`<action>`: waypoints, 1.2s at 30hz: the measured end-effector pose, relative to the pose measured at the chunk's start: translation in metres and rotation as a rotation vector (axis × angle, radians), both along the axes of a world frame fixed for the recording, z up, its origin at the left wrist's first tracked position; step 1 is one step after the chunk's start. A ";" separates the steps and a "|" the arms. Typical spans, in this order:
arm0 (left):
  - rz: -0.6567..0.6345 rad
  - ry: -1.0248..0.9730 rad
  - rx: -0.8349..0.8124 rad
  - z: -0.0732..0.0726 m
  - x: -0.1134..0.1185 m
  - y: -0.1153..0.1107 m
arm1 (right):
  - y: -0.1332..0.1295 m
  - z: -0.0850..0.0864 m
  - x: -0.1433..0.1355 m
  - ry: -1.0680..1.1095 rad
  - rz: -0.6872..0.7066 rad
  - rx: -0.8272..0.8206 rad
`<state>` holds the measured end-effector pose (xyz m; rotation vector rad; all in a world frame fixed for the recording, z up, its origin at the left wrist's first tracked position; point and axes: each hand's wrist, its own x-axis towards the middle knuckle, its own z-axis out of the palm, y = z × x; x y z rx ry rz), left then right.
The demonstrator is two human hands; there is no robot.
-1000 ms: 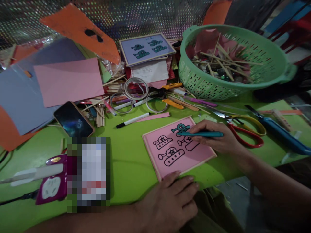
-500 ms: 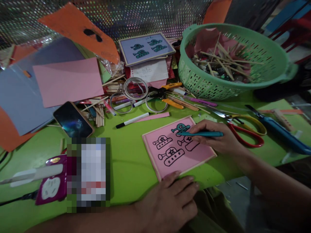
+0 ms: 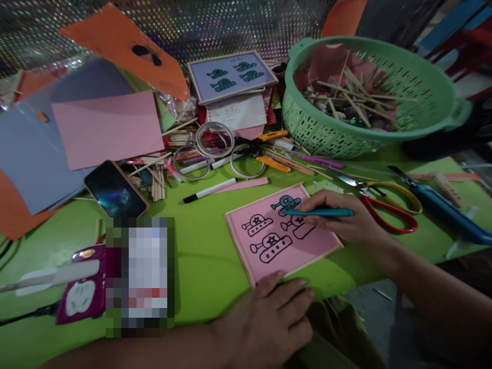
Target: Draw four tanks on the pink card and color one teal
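Note:
My right hand (image 3: 342,215) grips a teal felt-tip pen (image 3: 325,211), its tip on the upper tank drawing of a pink card (image 3: 234,225). That tank is coloured teal. The other tanks on the card are black outlines, one partly hidden by my right hand. Thin wooden strips edge the card. Fingers extended and spread, my left hand (image 3: 274,312) rests at the card's lower edge and the table's front edge. A white marker with a black cap (image 3: 209,190) lies beyond the card, beside a narrow pink paper strip (image 3: 246,185).
A green basket (image 3: 319,138) holding sticks stands at the back right. Scissors (image 3: 390,212) and a blue cutter (image 3: 446,205) lie right of the card. A phone (image 3: 116,190), tape rolls (image 3: 214,140) and a framed card with teal tanks (image 3: 226,95) are farther left and back.

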<state>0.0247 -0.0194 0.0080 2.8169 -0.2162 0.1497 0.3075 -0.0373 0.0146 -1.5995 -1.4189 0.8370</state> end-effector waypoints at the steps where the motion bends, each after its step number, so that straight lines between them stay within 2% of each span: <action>1: 0.001 0.003 0.003 0.000 0.000 0.000 | 0.000 0.000 0.000 -0.002 0.008 0.007; 22: 0.017 -0.038 -0.019 -0.003 -0.001 -0.001 | -0.002 -0.001 0.002 0.032 0.000 -0.036; 36: 0.019 -0.016 -0.017 -0.003 0.000 -0.002 | -0.004 -0.003 0.002 0.041 0.000 -0.006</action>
